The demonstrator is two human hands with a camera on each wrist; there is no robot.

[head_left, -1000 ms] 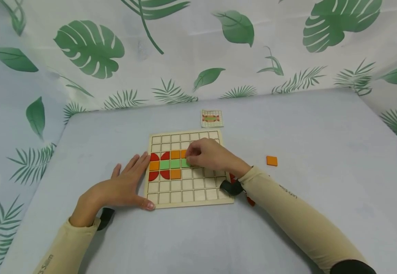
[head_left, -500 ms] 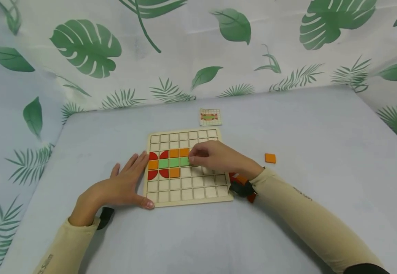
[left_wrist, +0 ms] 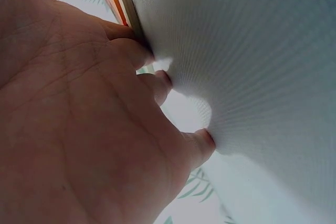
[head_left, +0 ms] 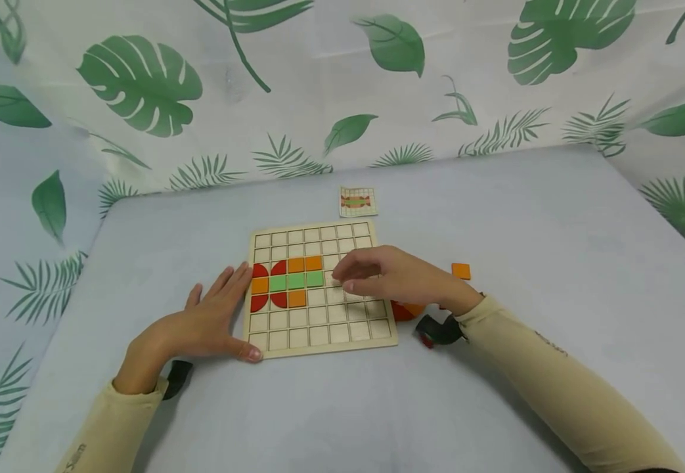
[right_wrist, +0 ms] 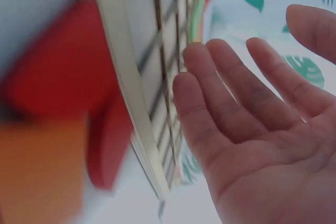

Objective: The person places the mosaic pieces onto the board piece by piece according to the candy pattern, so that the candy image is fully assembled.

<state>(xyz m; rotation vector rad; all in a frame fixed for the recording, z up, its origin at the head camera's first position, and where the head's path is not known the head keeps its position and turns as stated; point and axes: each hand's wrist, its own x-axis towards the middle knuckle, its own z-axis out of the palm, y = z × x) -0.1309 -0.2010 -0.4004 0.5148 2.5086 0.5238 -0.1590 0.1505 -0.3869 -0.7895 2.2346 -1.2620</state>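
A wooden grid board (head_left: 318, 337) lies on the table, with colored tiles set in its left half. Three green square tiles (head_left: 296, 280) form a row there, with orange square tiles (head_left: 313, 263) and red rounded tiles (head_left: 260, 303) around them. My left hand (head_left: 200, 328) rests along the board's left edge, fingers spread and thumb at the near left corner. Over the right part of the grid hovers my right hand (head_left: 392, 279), and its palm (right_wrist: 278, 177) shows bare in the right wrist view, the fingers apart and holding nothing.
Loose red tiles (right_wrist: 68, 66) and an orange tile (right_wrist: 42, 171) lie beside the board's right edge, partly under the right wrist. Farther right is a single orange tile (head_left: 461, 271). Behind the board lies a small pattern card (head_left: 358, 202). A leaf-print cloth (head_left: 295, 85) hangs behind the table.
My right hand has let go of the third green tile, which now sits in its cell. The hand has drawn back rightward and its fingers have parted. The left hand stays put.
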